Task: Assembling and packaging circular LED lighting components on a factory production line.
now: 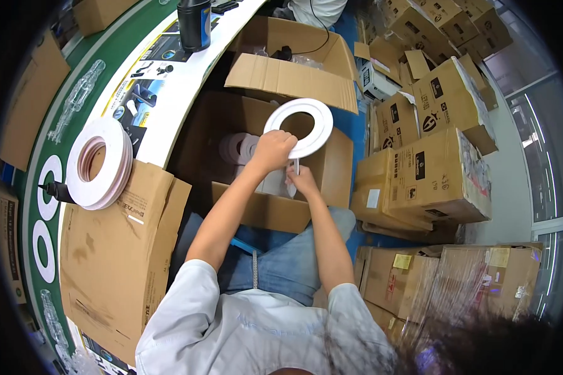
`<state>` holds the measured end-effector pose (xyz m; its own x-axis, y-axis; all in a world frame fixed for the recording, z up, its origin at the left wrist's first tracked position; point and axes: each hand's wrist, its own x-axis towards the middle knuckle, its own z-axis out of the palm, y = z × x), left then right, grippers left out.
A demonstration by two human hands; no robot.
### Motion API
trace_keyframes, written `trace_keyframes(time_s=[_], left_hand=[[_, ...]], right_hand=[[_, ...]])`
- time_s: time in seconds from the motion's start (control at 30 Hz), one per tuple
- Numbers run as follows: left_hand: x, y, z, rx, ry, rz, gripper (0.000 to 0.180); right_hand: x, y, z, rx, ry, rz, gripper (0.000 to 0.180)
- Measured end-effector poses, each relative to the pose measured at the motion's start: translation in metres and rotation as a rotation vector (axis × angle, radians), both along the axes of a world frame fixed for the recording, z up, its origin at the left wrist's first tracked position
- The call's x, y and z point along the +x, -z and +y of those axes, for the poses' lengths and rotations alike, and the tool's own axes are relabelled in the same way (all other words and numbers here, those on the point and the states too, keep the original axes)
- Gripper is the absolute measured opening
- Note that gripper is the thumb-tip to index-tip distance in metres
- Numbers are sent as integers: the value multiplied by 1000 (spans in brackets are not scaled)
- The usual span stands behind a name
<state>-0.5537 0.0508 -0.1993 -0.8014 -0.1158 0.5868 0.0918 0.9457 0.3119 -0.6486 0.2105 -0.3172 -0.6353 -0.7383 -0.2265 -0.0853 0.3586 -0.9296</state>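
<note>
My left hand (276, 149) is closed on the near left rim of a flat white ring (322, 128), which I hold tilted above an open cardboard box (336, 165). Just below the ring, my right hand (304, 181) pinches a thin white pointed strip (293, 185); its exact kind I cannot make out. The strip's upper end is close to the ring's lower edge, and whether they touch is unclear. Down in the box lie more pale rings (233, 147), partly in shadow.
A stack of white rings (116, 184) rests on a cardboard sheet (106, 262) at my left. Two flat rings (43, 250) lie on the green belt (34, 206) beside clear plastic pieces. A black bottle (194, 25) stands farther along. Cartons (431, 175) are piled at right.
</note>
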Motion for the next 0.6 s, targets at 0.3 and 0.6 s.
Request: trace_keyframes(time_s=[0.3, 0.6], left_hand=[[22, 21, -16, -111, -58, 69, 18], [14, 27, -10, -49, -75, -238, 13]], right_hand=[[23, -22, -16, 56, 57, 280, 25], [29, -42, -10, 40, 73, 252, 22]])
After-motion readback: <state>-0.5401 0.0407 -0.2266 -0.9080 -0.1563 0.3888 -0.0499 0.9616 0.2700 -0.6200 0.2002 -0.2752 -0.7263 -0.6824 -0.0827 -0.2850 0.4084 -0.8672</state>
